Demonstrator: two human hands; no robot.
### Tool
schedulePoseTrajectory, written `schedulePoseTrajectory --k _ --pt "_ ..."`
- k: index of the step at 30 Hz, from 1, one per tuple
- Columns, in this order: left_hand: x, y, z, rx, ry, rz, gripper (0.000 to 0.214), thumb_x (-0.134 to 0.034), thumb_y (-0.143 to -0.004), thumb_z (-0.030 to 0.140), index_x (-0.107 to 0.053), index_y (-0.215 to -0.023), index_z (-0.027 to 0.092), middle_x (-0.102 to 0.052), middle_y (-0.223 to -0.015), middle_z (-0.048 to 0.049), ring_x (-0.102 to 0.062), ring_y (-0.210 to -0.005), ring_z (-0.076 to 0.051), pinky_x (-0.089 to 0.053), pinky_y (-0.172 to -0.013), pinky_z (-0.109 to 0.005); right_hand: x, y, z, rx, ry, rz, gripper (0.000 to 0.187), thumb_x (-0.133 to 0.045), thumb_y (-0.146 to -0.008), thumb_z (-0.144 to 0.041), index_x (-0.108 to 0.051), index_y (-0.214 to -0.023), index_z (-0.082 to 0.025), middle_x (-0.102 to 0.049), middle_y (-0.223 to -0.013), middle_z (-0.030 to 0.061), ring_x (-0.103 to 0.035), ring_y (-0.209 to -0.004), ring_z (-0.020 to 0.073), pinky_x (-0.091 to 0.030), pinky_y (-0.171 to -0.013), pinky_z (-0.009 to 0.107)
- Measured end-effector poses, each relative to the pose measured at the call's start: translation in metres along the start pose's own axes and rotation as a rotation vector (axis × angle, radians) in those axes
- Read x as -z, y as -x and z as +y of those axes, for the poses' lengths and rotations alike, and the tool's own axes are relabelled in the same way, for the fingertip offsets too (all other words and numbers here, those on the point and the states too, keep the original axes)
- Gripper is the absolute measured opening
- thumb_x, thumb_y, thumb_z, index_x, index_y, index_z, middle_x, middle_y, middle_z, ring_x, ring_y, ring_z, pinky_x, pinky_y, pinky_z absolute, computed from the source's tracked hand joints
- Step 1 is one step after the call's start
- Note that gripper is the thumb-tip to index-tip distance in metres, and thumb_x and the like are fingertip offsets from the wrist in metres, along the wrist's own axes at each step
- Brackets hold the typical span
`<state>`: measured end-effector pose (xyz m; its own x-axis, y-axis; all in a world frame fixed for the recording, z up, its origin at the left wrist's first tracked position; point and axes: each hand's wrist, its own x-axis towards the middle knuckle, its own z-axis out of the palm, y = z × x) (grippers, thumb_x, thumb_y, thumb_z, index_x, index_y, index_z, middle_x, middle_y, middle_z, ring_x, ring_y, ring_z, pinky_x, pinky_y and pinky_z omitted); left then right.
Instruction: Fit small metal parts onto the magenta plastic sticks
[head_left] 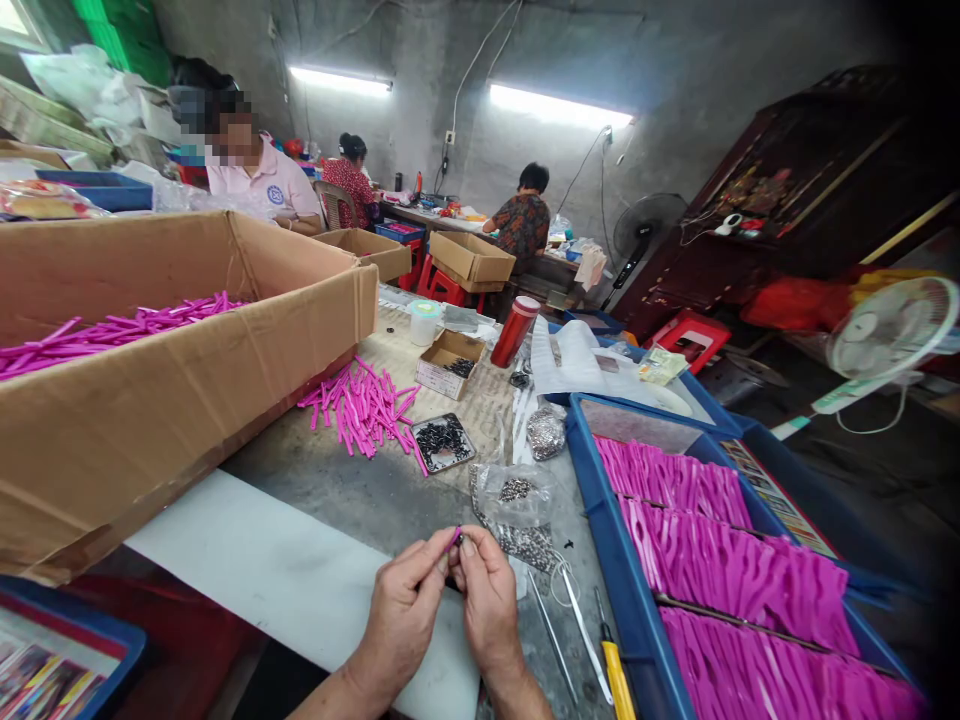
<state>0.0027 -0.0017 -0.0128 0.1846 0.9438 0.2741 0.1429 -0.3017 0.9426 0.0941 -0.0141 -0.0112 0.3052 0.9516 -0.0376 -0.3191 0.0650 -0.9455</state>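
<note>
My left hand (405, 605) is closed in a pinch on a thin magenta plastic stick (453, 540), most of it hidden by the fingers. Fingertip to fingertip with it, my right hand (487, 600) pinches at the stick's end, where a small dark part (460, 539) shows. Beyond the hands lie a loose pile of magenta sticks (364, 408) and a small square tray (470, 452) of black parts. Just past my right hand are clear bags with small metal parts (516, 490).
A large cardboard box (300, 350) of magenta sticks stands left. At right is a blue tray (626, 610) with rows of magenta pieces. Tweezers (551, 635), a yellow-handled tool (617, 680), a small carton (431, 376) and a red flask (514, 330) stand or lie nearby. Several people sit further back.
</note>
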Motion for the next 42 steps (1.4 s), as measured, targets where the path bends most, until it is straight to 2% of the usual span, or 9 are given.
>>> schedulePoseTrajectory --k 7,21,31,35,39,42 --pt "0.0 0.001 0.003 -0.006 -0.008 0.017 0.026 -0.05 -0.074 0.015 -0.064 -0.095 0.018 -0.068 -0.084 -0.0047 -0.062 -0.077 -0.016 -0.051 -0.068 -0.022 0.002 0.0 0.003 -0.02 0.019 -0.013 0.02 -0.051 -0.071 -0.038 -0.053 -0.073 -0.018 -0.041 -0.055 -0.0044 -0.038 -0.048 0.0089 -0.035 -0.047 0.02" --pt "0.0 0.001 0.001 -0.006 -0.053 -0.004 0.026 -0.049 -0.075 0.016 -0.062 -0.097 0.017 -0.067 -0.091 -0.0059 -0.061 -0.081 -0.016 -0.05 -0.071 -0.022 0.01 0.002 0.008 0.06 0.197 -0.063 0.021 -0.044 -0.077 -0.035 -0.054 -0.08 -0.017 -0.049 -0.064 -0.0002 -0.045 -0.059 0.0123 -0.039 -0.055 0.022" --pt "0.0 0.001 0.005 -0.022 -0.005 0.005 0.027 -0.05 -0.074 0.014 -0.062 -0.097 0.019 -0.066 -0.093 -0.0055 -0.061 -0.081 -0.017 -0.051 -0.071 -0.023 0.011 0.001 0.006 0.129 0.31 0.013 0.019 -0.046 -0.076 -0.032 -0.056 -0.073 -0.016 -0.051 -0.06 -0.0002 -0.045 -0.054 0.0118 -0.039 -0.051 0.022" --pt "0.001 0.004 0.007 0.004 0.036 0.001 0.026 -0.051 -0.074 0.014 -0.062 -0.097 0.018 -0.067 -0.092 -0.0058 -0.062 -0.08 -0.017 -0.051 -0.07 -0.024 0.01 0.001 0.003 0.12 0.286 0.004 0.018 -0.048 -0.075 -0.032 -0.055 -0.071 -0.016 -0.05 -0.06 -0.0007 -0.044 -0.055 0.0114 -0.039 -0.051 0.021" --pt "0.001 0.004 0.007 0.023 0.063 0.006 0.025 -0.051 -0.073 0.013 -0.064 -0.095 0.017 -0.066 -0.093 -0.0061 -0.061 -0.082 -0.017 -0.05 -0.072 -0.023 0.006 0.001 0.0 0.094 0.199 0.062 0.016 -0.053 -0.07 -0.033 -0.052 -0.072 -0.018 -0.049 -0.062 -0.0018 -0.045 -0.056 0.0114 -0.04 -0.051 0.021" --pt "0.0 0.004 0.006 0.032 0.075 0.003 0.026 -0.051 -0.073 0.013 -0.063 -0.095 0.017 -0.066 -0.093 -0.0062 -0.061 -0.082 -0.017 -0.05 -0.071 -0.022 0.006 0.002 -0.002 0.109 0.22 0.077 0.016 -0.053 -0.07 -0.033 -0.052 -0.071 -0.018 -0.049 -0.062 -0.0016 -0.046 -0.056 0.0116 -0.04 -0.051 0.021"
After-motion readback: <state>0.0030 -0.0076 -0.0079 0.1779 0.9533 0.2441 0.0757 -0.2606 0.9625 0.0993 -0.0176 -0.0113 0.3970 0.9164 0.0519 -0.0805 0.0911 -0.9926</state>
